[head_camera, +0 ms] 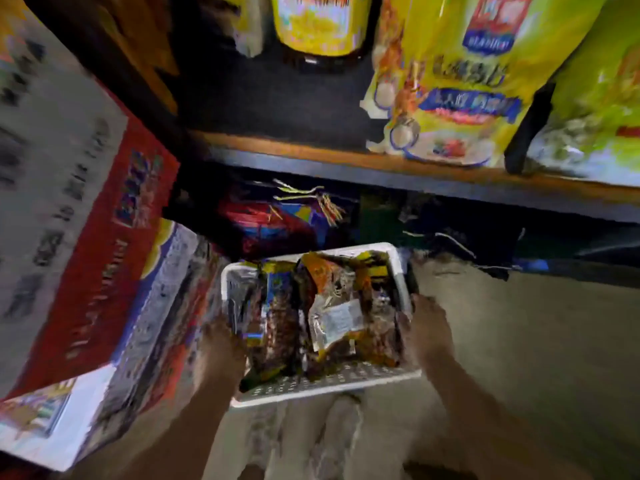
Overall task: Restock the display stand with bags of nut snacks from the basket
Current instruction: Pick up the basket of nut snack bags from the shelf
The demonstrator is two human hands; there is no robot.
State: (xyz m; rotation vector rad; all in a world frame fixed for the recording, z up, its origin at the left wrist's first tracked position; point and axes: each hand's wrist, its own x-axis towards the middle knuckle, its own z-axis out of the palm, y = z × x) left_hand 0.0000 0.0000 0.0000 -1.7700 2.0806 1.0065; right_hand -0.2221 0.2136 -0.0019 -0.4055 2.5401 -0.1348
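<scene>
Head view, heavy motion blur. White perforated basket (322, 382) low centre, above the floor, packed with nut snack bags (332, 317). Left hand (221, 344) grips its left rim, right hand (427, 327) its right rim. Display shelf (311, 154) above carries yellow bags (460, 81). Red carton (79, 216) at left.

White perforated basket (325, 384) on floor, filled with nut snack bags (337, 318), below display stand (346, 161)
</scene>
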